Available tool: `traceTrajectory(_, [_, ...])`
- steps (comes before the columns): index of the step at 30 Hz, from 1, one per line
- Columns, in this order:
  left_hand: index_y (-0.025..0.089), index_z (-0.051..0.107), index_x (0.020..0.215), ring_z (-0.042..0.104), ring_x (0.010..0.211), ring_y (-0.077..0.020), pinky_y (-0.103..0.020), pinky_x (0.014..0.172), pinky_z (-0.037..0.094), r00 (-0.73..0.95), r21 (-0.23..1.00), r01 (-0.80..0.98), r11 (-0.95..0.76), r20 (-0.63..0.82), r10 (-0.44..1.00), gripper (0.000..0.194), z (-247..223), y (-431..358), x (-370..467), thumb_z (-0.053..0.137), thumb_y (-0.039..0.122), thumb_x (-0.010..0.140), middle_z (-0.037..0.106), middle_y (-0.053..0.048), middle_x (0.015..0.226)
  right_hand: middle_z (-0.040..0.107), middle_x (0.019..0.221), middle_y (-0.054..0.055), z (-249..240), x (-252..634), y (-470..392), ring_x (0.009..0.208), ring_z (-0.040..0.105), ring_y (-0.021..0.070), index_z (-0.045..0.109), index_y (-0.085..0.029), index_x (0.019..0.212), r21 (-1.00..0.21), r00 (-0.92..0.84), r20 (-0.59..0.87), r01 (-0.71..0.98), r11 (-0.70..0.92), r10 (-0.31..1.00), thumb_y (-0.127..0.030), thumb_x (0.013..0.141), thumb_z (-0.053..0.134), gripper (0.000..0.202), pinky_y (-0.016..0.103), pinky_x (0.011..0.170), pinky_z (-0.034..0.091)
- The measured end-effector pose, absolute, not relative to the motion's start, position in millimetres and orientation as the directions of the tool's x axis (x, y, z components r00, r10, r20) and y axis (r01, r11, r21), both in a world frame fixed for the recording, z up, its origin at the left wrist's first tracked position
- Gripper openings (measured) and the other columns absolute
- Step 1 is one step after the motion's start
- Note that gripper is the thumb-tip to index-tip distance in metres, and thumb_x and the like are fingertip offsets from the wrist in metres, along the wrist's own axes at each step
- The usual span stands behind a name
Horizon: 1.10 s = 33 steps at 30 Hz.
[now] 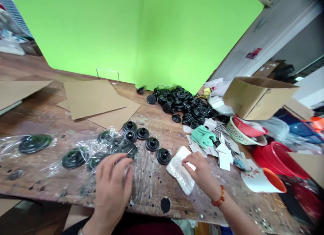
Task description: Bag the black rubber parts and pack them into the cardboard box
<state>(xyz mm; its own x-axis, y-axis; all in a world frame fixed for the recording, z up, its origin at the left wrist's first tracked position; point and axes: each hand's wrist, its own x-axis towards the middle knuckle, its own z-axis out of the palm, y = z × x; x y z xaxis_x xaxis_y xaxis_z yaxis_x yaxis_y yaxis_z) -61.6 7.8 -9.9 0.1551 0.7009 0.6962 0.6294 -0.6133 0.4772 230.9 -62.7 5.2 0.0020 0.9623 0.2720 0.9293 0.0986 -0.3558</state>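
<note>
My left hand (pixel 115 181) is over the near edge of the bagged black discs, fingers curled; whatever lies between its thumb and fingers is too unclear to name. My right hand (pixel 198 169), with a beaded bracelet at the wrist, pinches at the top of a stack of clear plastic bags (pixel 181 171). Between the hands lie loose black round parts, one (pixel 163 156) beside the stack and another (pixel 152 144) behind it. Several more black discs in clear film (pixel 75 158) spread to the left.
A heap of black parts (pixel 187 105) lies at the back. White cards (pixel 224 155), a green cloth (pixel 203 136), baskets (pixel 239 132), a carton (pixel 255 96) and a white roll (pixel 260 180) stand right. Cardboard sheets (pixel 93 96) lie back left, before a green board (pixel 136 36).
</note>
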Motion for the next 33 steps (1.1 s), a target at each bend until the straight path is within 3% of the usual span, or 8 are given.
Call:
traceTrajectory(3, [0.021, 0.055, 0.111, 0.052, 0.107, -0.0207, -0.036, 0.096, 0.043, 0.384, 0.564, 0.465, -0.682, 0.566, 0.730, 0.030, -22, -17, -46, 0.055, 0.007, 0.084, 0.053, -0.009, 0.113, 0.060, 0.088, 0.008, -17, 224, -76, 0.085, 0.050, 0.0220, 0.067, -0.017, 0.090, -0.340, -0.005, 0.281, 0.935, 0.105, 0.960, -0.021, 0.090, 0.058, 0.010, 0.036, 0.077, 0.041])
traceTrajectory(8, [0.025, 0.057, 0.103, 0.054, 0.105, -0.0154, -0.027, 0.091, 0.045, 0.546, 0.813, 0.287, -0.506, 0.295, 0.784, 0.020, -29, -34, -30, 0.046, 0.014, 0.091, 0.054, -0.005, 0.109, 0.057, 0.078, 0.006, -26, 212, -72, 0.080, 0.049, 0.0207, 0.062, -0.016, 0.078, -0.425, 0.098, 0.302, 0.904, 0.042, 0.948, -0.017, 0.092, 0.048, 0.020, 0.034, 0.074, 0.039])
traceTrajectory(13, [0.025, 0.059, 0.095, 0.056, 0.102, -0.0140, -0.025, 0.091, 0.042, 0.443, 0.930, 0.215, -0.298, 0.179, 0.879, 0.012, -18, -21, -45, 0.047, 0.024, 0.092, 0.059, -0.002, 0.104, 0.052, 0.063, 0.002, -20, 225, -58, 0.067, 0.049, 0.0184, 0.050, -0.018, 0.058, -0.590, 0.297, 0.162, 0.794, -0.149, 0.941, -0.020, 0.081, 0.051, 0.023, 0.031, 0.066, 0.036])
traceTrajectory(16, [0.025, 0.059, 0.096, 0.058, 0.094, -0.0139, -0.024, 0.086, 0.044, 0.379, 0.979, 0.158, -0.128, 0.060, 0.923, 0.013, -16, -15, -54, 0.049, 0.032, 0.092, 0.061, -0.001, 0.098, 0.058, 0.066, 0.003, -16, 235, -56, 0.066, 0.052, 0.0184, 0.060, -0.017, 0.064, -0.712, 0.384, 0.004, 0.650, -0.267, 0.923, -0.031, 0.083, 0.051, 0.025, 0.029, 0.061, 0.035])
traceTrajectory(19, [0.024, 0.059, 0.096, 0.059, 0.090, -0.0141, -0.023, 0.083, 0.046, 0.322, 0.994, 0.110, -0.007, -0.029, 0.946, 0.016, -16, -13, -59, 0.053, 0.037, 0.089, 0.063, -0.001, 0.094, 0.061, 0.071, 0.004, -13, 236, -58, 0.068, 0.054, 0.0193, 0.066, -0.016, 0.068, -0.704, 0.343, -0.053, 0.653, -0.278, 0.938, -0.038, 0.085, 0.050, 0.031, 0.030, 0.063, 0.036])
traceTrajectory(24, [0.024, 0.060, 0.095, 0.059, 0.091, -0.0145, -0.023, 0.084, 0.044, 0.321, 0.995, 0.088, 0.055, -0.080, 0.944, 0.018, -18, -15, -56, 0.054, 0.039, 0.088, 0.064, -0.001, 0.094, 0.061, 0.080, 0.007, -15, 221, -60, 0.077, 0.054, 0.0222, 0.065, -0.016, 0.078, -0.562, 0.308, 0.128, 0.806, -0.187, 0.943, -0.038, 0.082, 0.057, 0.024, 0.034, 0.071, 0.038])
traceTrajectory(27, [0.024, 0.060, 0.095, 0.058, 0.090, -0.0145, -0.024, 0.083, 0.044, 0.365, 0.993, 0.110, 0.032, -0.070, 0.928, 0.018, -21, -21, -51, 0.052, 0.039, 0.089, 0.063, -0.001, 0.094, 0.060, 0.077, 0.007, -20, 219, -57, 0.079, 0.053, 0.0230, 0.062, -0.017, 0.071, -0.504, 0.250, 0.203, 0.856, -0.118, 0.947, -0.032, 0.086, 0.052, 0.023, 0.035, 0.075, 0.039])
traceTrajectory(33, [0.023, 0.063, 0.095, 0.061, 0.090, -0.0158, -0.025, 0.084, 0.046, 0.348, 0.989, 0.052, 0.142, -0.151, 0.925, 0.023, -21, -25, -48, 0.056, 0.043, 0.086, 0.067, -0.002, 0.093, 0.060, 0.075, 0.005, -8, 217, -60, 0.072, 0.056, 0.0192, 0.062, -0.017, 0.074, -0.648, 0.349, 0.279, 0.756, -0.093, 0.895, -0.027, 0.092, 0.048, 0.025, 0.032, 0.066, 0.043])
